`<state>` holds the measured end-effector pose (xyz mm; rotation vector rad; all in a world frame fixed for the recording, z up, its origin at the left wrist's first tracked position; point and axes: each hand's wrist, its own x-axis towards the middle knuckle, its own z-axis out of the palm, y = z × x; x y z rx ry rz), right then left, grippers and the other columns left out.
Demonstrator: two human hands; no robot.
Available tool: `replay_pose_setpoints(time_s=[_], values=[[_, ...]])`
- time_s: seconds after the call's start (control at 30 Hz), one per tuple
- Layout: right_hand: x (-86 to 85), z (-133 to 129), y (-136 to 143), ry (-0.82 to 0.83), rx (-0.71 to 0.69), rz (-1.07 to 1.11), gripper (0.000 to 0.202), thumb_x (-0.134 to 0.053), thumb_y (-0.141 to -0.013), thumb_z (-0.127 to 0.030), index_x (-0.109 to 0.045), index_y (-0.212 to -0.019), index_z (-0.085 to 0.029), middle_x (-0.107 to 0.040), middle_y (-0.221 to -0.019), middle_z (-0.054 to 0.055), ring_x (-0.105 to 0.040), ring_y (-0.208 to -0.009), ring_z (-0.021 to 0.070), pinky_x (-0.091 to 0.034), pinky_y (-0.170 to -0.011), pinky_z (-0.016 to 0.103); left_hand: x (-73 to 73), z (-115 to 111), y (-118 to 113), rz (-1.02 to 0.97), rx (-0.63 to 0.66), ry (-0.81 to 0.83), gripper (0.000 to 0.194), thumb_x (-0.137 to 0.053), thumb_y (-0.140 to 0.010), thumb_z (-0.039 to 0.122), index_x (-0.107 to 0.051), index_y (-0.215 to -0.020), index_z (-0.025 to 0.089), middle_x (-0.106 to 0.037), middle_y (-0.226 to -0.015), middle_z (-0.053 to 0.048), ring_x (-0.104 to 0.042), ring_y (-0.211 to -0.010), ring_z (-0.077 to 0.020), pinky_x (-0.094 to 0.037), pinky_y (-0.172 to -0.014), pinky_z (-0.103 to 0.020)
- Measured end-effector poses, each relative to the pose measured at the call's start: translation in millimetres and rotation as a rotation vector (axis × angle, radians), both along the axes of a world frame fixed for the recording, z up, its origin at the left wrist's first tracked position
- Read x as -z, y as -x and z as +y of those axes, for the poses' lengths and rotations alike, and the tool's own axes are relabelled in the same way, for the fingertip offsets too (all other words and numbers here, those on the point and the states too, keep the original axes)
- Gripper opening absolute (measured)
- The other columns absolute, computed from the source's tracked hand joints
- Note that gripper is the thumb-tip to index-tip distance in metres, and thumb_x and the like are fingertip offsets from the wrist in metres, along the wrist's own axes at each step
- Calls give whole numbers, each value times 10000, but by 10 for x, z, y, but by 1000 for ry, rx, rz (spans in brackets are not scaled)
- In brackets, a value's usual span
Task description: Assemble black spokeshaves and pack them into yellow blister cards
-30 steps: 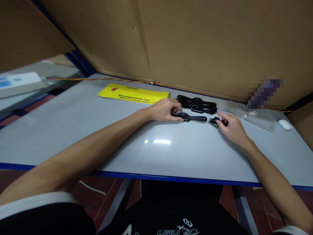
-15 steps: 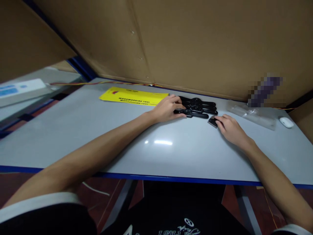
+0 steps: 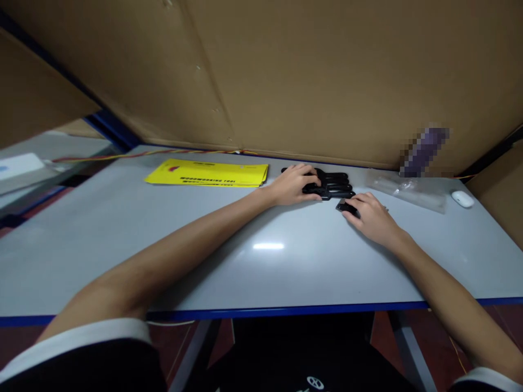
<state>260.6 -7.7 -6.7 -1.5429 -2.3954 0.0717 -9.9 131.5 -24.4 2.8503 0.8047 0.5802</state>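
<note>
The left hand (image 3: pixel 297 185) has its fingers kinda curled over the black tools (image 3: pixel 337 187) on the table (image 3: pixel 229 267), can't tell if gripping, while the right hand (image 3: pixel 371 216) pinches a dark piece (image 3: pixel 346 208) just beside them.

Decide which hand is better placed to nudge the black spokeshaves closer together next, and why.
Probably the left: the left hand rests over the black spokeshaves, thumb beside the nearest one, while the right hand is occupied, gripping a small dark piece.
</note>
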Motion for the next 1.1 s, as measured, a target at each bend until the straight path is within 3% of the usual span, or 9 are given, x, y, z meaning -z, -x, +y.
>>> replay_pose_setpoints(time_s=[0.17,0.4,0.67,0.87,0.97,1.1], values=[[15,-8,12,-31,3,10,331,-560,-1028,-327,-790,-1215,-179,-771,-1160,149,-635,-1068,335,-533,-985,517,19,-57,-52,-2,-14,37,588,-590,-1005,622,-726,-1373,184,-656,-1447,-194,-616,-1328,-373,-478,-1113,-534],[-33,-28,21,-18,19,38,290,-576,-1008,-290,-788,-1181,-193,-771,-1169,136,-688,-1098,321,-548,-996,502,13,-34,-61,12,-28,43,589,-573,-1021,608,-726,-1400,185,-653,-1502,-180,-644,-1359,-372,-516,-1132,-551],[-36,-26,7,-18,14,74,267,-579,-1004,-282,-777,-1149,-175,-749,-1149,143,-688,-1104,322,-547,-1004,493,76,89,-44,-28,14,39,570,-558,-1043,542,-694,-1421,138,-604,-1558,-204,-586,-1440,-347,-457,-1217,-518],[-6,0,-33,-21,30,133,201,-642,-952,-354,-737,-1046,-203,-690,-1068,128,-663,-1075,329,-546,-981,507,21,-171,-162,-197,22,-222,412,-450,-1079,405,-718,-1300,182,-709,-1377,-172,-651,-1328,-327,-506,-1106,-506],[10,10,-35,-25,31,141,210,-691,-905,-396,-713,-1007,-213,-643,-1044,123,-652,-1040,325,-552,-948,494,30,-362,-315,-262,98,-196,383,-413,-1079,341,-703,-1270,179,-748,-1253,-146,-714,-1171,-276,-570,-995,-437],[-42,36,-83,-54,40,115,211,-708,-853,-366,-692,-1001,-217,-671,-1027,118,-668,-990,319,-541,-901,472,119,-504,-442,-249,274,-75,412,-468,-1053,290,-620,-1415,165,-693,-1413,-168,-674,-1287,-269,-574,-1066,-440]])
